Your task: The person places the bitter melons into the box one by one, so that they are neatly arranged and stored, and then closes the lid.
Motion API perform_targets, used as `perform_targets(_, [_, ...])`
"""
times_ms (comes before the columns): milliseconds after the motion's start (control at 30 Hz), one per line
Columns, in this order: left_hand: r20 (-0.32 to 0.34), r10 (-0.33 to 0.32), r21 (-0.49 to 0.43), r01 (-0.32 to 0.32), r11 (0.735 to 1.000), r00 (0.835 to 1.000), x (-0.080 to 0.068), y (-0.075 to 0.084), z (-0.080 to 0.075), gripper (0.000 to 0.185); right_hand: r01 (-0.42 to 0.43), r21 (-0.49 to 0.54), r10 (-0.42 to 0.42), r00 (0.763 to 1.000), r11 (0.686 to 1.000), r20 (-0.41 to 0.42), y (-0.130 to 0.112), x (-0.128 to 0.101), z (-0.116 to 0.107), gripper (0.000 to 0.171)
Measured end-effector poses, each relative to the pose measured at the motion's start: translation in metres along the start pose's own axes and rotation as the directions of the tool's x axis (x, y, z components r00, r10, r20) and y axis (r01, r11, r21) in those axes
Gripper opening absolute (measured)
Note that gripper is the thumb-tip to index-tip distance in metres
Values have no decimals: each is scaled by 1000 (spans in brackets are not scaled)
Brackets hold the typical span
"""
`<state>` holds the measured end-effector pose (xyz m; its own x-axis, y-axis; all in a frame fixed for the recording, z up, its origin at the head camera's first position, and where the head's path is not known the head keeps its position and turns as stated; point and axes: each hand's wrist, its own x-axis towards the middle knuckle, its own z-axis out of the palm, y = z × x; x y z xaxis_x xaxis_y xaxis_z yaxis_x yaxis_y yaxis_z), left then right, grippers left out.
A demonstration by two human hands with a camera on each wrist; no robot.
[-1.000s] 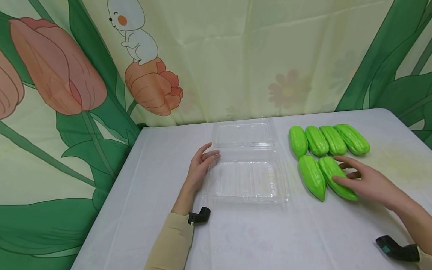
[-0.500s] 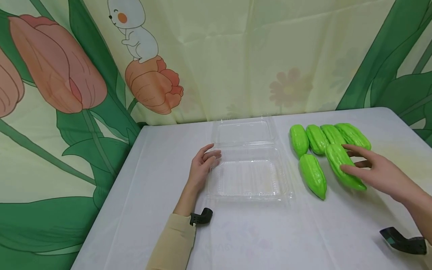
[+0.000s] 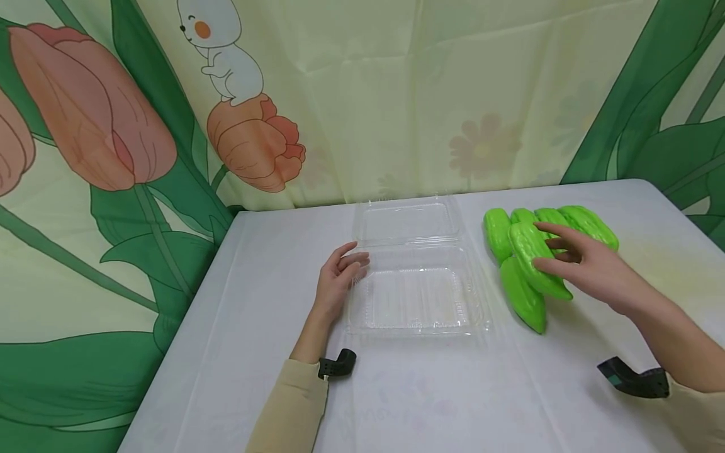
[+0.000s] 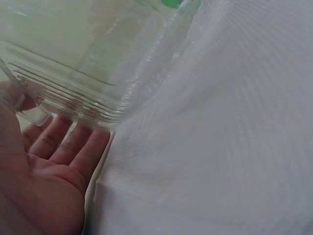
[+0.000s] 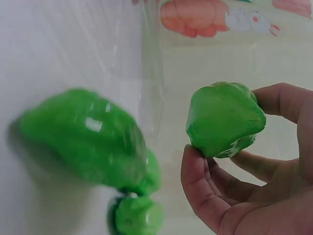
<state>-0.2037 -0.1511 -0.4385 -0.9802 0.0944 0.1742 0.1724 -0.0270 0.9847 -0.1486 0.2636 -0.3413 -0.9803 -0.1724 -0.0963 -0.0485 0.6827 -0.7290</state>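
Note:
In the head view my right hand (image 3: 595, 264) holds a glossy green bitter melon (image 3: 532, 255) between thumb and fingers, raised over the others. The right wrist view shows the blunt end of that bitter melon (image 5: 225, 120). Another bitter melon (image 3: 521, 299) lies on the table just below it, partly covered. Behind stands a row of several more bitter melons (image 3: 589, 225). My left hand (image 3: 334, 283) is at the left edge of an open clear plastic container (image 3: 419, 330), thumb by its rim and fingers against the ridged outer wall (image 4: 73, 100).
The container's hinged lid (image 3: 408, 223) lies back towards the far table edge. A white cloth covers the table (image 3: 419, 396). A printed curtain (image 3: 374, 126) hangs right behind it. Black wrist cameras sit on the left wrist (image 3: 338, 363) and right wrist (image 3: 634, 377).
My right hand has lifted the front right bitter melon off the table and carried it left and up, over the neighbouring ones. My left hand has stayed by the container.

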Motion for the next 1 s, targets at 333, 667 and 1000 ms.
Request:
perform_targets(333, [-18, 12, 0, -12, 1000, 1000, -1, 0, 2, 46, 93, 165, -102, 994, 982, 46, -47, 20, 29, 77])
perform_targets(667, [-21, 14, 20, -14, 1000, 1000, -1, 0, 2, 45, 110, 293, -151, 981, 950, 119, -80, 42, 70, 76])
perform_targets(1000, [-18, 3, 20, -3, 1000, 1000, -1, 1, 2, 46, -5, 429, -93, 974, 903, 206, -94, 57, 113, 76])
